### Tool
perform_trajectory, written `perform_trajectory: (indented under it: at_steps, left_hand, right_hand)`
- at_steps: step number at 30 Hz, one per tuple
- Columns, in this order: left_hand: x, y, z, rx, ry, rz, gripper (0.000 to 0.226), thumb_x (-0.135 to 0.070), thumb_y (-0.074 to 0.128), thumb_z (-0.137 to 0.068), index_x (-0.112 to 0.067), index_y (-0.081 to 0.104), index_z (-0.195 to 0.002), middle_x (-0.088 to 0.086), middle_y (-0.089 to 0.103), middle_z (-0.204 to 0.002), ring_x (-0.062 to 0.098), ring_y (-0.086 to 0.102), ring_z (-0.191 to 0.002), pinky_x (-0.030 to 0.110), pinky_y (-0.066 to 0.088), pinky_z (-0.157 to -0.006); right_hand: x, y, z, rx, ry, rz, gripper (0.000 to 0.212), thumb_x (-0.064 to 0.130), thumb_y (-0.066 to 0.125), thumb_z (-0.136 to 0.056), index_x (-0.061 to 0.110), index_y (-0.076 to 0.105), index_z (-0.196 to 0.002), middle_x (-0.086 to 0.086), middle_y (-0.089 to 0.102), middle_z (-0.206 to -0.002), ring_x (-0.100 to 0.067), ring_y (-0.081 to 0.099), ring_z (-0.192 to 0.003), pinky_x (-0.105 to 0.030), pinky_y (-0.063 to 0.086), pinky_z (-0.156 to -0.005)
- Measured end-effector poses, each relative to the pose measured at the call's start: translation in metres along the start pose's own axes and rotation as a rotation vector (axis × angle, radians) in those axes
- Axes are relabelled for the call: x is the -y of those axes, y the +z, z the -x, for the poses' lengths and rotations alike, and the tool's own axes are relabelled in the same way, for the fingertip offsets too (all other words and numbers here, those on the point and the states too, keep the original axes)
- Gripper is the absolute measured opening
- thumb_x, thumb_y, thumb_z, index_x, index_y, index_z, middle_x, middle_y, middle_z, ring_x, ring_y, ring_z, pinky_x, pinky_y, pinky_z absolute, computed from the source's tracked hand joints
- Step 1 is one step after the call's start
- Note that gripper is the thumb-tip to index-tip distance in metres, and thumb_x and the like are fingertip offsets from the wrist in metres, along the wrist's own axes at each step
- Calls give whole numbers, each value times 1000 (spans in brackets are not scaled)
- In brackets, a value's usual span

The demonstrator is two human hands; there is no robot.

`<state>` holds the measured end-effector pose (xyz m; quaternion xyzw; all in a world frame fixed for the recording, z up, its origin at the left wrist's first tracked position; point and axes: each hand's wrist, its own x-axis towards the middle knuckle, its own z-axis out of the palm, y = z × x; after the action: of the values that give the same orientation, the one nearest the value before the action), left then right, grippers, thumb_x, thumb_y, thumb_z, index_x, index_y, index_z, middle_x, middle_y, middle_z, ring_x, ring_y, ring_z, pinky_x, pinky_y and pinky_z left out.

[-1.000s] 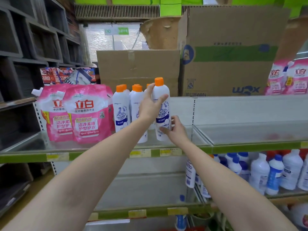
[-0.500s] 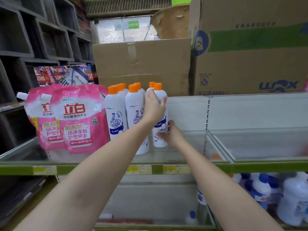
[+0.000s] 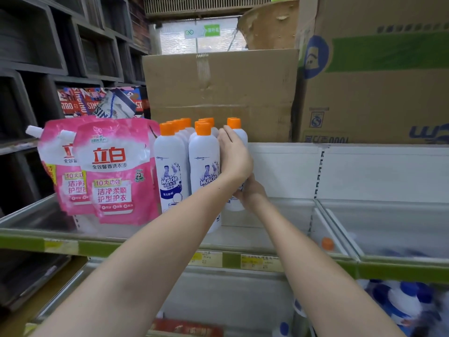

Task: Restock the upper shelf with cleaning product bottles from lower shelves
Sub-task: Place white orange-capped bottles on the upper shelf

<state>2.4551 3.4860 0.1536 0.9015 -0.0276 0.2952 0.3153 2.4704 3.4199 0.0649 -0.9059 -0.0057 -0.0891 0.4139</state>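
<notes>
While both hands clasp one white plastic bottle with an orange cap (image 3: pixel 237 132), it stands on the glass upper shelf (image 3: pixel 267 235).
Left hand (image 3: pixel 234 155) curls its grip round the bottle's shoulder; right hand (image 3: pixel 251 192) grips its lower body. Left of the grip stand matching orange-capped bottles (image 3: pixel 187 164), then pink detergent pouches (image 3: pixel 114 171).
</notes>
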Motion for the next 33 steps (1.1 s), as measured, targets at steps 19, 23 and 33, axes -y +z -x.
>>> perform_trajectory:
  at_steps: [19, 23, 33]
  left_hand:
    - [-6, -29, 30, 59, 252, -203, 43, -4, 53, -83, 3, 44, -125, 30, 29, -143, 43, 28, -132, 45, 34, -111]
    - [-6, -39, 35, 68, 340, -262, 14, -2, 52, -83, -6, 46, -94, 21, 38, -129, 38, 31, -126, 41, 39, -102]
    - [4, -72, 49, -17, 618, -527, 17, -1, 50, -86, -6, 58, -100, 12, 55, -110, 30, 45, -109, 30, 25, -72]
  right_hand:
    - [7, 19, 42, -86, -68, 54, 23, 18, 61, -90, 13, 58, -111, -9, 69, -106, -31, 65, -98, -33, 49, -79]
    - [12, 14, 76, 105, -161, -3, 18, -2, 49, -83, 13, 55, -92, -2, 62, -80, -22, 58, -74, -31, 48, -66]
    - [10, 25, 86, 128, -201, -72, 41, 42, 80, -77, 12, 57, -94, 0, 65, -84, -21, 62, -78, -47, 57, -79]
